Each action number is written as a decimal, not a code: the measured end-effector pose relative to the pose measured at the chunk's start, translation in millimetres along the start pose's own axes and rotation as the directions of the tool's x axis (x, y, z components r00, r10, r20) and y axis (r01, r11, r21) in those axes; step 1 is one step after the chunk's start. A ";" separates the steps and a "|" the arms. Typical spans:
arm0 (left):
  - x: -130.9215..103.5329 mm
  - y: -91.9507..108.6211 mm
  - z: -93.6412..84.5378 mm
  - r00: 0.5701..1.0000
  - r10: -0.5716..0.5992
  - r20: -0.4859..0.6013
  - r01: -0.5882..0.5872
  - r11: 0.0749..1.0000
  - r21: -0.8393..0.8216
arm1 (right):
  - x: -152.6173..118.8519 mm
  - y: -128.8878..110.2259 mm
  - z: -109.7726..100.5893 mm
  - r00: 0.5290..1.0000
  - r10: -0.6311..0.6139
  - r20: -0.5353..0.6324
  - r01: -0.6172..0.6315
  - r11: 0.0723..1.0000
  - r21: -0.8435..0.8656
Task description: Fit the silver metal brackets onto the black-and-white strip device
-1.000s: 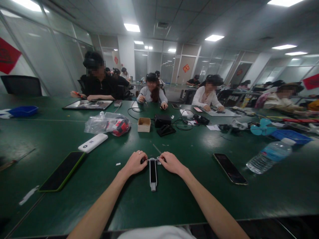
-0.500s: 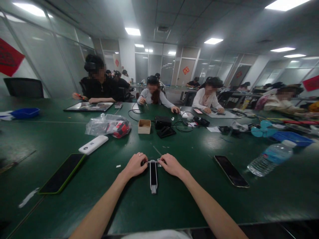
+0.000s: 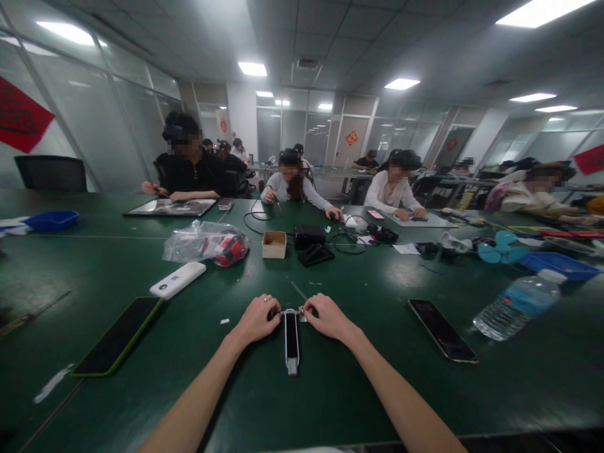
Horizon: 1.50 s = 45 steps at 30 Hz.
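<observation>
In front of me a slim device [image 3: 292, 336] with a black face, a pale frame and a grey tip at its near end lies lengthwise on the green table [image 3: 340, 402]. My left hand [image 3: 261, 319] is at its far left corner, thumb and fingers pinched. On the opposite side my right hand [image 3: 326, 318] pinches in the same way, beside a small clear or silvery bit [image 3: 302, 316]. A thin pale crosspiece seems to run between the fingertips at the device's far end. What exactly each pinch holds is too small to make out.
Left lie a green-edged phone [image 3: 117, 336], a white power bank [image 3: 178, 280] and a plastic bag [image 3: 189, 242]. A small open box [image 3: 274, 245] stands ahead. Right are another phone [image 3: 442, 330], a water bottle [image 3: 519, 305] and a blue tray [image 3: 564, 265]. Several people sit beyond.
The camera view has tipped slightly, so everything on the table sits a little lower. My right fingertips have shifted slightly by the crosspiece; both hands remain pinched at the device's far end.
</observation>
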<state>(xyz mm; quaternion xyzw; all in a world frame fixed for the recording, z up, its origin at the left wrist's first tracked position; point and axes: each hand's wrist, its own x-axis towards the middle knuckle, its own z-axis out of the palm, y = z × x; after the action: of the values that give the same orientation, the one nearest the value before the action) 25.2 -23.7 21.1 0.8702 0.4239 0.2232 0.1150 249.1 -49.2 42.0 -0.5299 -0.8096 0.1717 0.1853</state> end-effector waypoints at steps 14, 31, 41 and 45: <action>-0.6 -1.4 2.4 1.000 -0.010 -0.008 0.010 1.000 0.004 | 1.9 2.1 1.4 0.998 -0.056 0.021 0.056 0.998 -0.011; 1.0 3.1 -3.2 0.999 -0.039 -0.011 0.039 0.999 -0.010 | -0.7 58.4 -17.8 0.987 0.157 0.014 -0.152 0.970 -0.191; 0.9 2.6 -4.0 0.997 -0.024 -0.071 0.024 1.000 -0.011 | 3.0 46.8 -12.7 0.985 0.164 -0.056 -0.172 0.960 -0.223; -0.3 4.6 -3.3 0.990 -0.004 -0.144 0.000 1.000 -0.027 | 5.4 33.3 -4.3 0.981 -0.015 -0.194 -0.007 0.994 -0.109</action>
<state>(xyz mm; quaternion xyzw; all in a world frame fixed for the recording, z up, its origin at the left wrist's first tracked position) 26.6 -26.7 25.7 0.8497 0.4290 0.2911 0.0959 275.6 -31.2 30.6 -0.5519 -0.7968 0.0741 0.2345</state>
